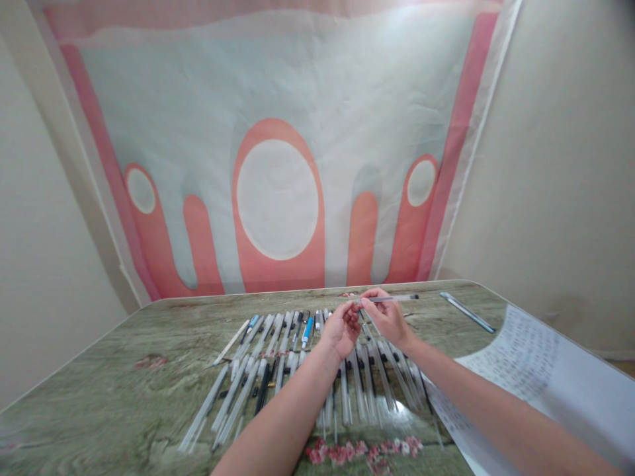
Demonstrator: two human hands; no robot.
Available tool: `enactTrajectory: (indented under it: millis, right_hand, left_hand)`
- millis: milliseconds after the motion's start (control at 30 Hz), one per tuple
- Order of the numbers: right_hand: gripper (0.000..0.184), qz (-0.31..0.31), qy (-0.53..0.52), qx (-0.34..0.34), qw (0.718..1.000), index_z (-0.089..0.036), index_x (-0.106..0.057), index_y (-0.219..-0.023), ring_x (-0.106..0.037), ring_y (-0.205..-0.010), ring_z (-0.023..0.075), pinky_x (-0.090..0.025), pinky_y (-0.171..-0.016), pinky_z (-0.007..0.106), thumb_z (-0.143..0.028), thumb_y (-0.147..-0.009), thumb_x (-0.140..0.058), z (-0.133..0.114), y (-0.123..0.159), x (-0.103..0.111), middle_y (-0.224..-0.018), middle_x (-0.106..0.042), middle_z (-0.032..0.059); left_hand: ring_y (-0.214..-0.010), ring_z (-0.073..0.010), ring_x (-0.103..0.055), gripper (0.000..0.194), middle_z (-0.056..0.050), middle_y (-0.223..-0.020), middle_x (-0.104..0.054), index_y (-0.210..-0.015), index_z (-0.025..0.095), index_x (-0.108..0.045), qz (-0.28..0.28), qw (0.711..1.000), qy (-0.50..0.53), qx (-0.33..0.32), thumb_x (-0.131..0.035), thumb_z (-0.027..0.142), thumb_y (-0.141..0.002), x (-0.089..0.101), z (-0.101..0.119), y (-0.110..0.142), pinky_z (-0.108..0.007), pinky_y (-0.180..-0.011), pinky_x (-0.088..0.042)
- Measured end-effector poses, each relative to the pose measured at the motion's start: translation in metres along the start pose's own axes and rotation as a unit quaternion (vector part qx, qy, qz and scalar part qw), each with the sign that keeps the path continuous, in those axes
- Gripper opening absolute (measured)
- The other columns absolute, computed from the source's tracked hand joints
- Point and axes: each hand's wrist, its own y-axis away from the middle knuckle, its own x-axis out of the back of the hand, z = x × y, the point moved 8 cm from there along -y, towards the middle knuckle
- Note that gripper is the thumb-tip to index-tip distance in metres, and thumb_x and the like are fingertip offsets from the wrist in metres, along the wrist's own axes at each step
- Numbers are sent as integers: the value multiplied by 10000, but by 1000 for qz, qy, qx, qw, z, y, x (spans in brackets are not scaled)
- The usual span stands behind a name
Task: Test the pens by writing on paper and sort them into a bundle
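Here we log pens (307, 330) in rows on a table (99, 383); then our left hand (342, 328), curled at the left end of a clear pen (403, 298), grip unclear; our right hand (389, 320), pinching that pen aloft; rightmost, a written sheet (570, 380).

Behind the table (99, 390), whose greenish wood-like top carries printed pink flowers (342, 453), there hangs a wide pale-grey cloth (278, 79) with coral arches and white circles, softly lit, between a plain left wall (40, 218) and a beige right wall (546, 165).
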Motion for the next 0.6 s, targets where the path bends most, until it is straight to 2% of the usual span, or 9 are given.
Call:
enactTrajectory:
  millis: [600]
  right_hand:
    - [171, 0, 32, 2, 999, -157, -529, -803, -573, -642, 133, -439, -580, 235, -324, -803, -490, -1, -1, 2, -710, -589, 22]
  left_hand:
    - [-435, -24, -497, 55, 18, -586, -574, -731, 107, -573, 8, 1000, -12, -12, -599, 148, -705, -4, 1, 4, -122, -394, -356]
